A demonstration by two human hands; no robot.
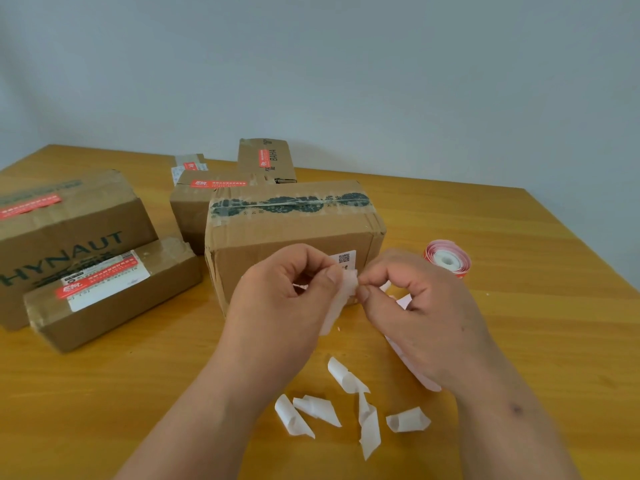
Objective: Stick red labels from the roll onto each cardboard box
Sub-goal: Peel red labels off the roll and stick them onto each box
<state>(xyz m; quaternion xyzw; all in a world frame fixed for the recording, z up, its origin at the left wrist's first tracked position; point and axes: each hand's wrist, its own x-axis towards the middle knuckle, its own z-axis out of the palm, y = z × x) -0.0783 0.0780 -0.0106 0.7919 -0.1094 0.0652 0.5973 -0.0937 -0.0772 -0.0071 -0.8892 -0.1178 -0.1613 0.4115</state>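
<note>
My left hand [291, 292] and my right hand [419, 306] meet in front of a cardboard box [294, 230] sealed with green-printed tape. Both pinch a pale label strip [346, 289] between thumb and fingers; its tail hangs under my right palm. That box carries only a small white QR sticker and no red label that I can see. The label roll [448, 259], red outside with a white core, lies on the table to the right of the box. Several other boxes, such as the long box [110, 296] and the big printed box [65, 220], carry red labels.
Several curled white backing scraps [346, 410] lie on the wooden table [536, 341] near the front. More labelled boxes [266, 161] stand at the back by the grey wall. The table's right edge runs diagonally at the far right.
</note>
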